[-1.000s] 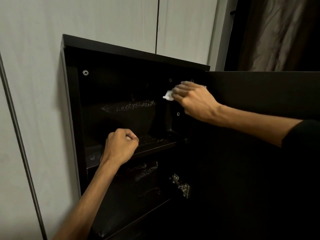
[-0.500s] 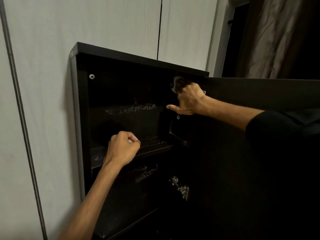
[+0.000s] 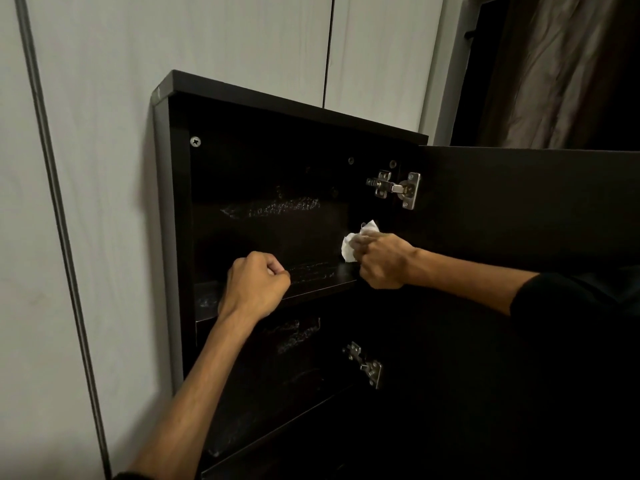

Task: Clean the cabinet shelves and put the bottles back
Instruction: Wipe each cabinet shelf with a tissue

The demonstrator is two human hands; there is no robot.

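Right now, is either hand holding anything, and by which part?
The right hand holds a crumpled white tissue, bunched in the fingers with its end sticking out. The left hand is a closed fist; nothing shows in its grip.

Dark cabinet [image 3: 277, 109] on the wall, door [image 3: 519, 202] swung open right; upper shelf [image 3: 322, 277] smeared (whitish streaks), crumpled white wipe [image 3: 349, 247] at its right end.

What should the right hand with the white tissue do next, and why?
Probably sweep the white tissue leftward along the upper shelf. The right hand holds it at the shelf's right end, and pale smears show on the shelf towards the left hand, which rests as a closed fist at the front edge. No bottles are in view yet.
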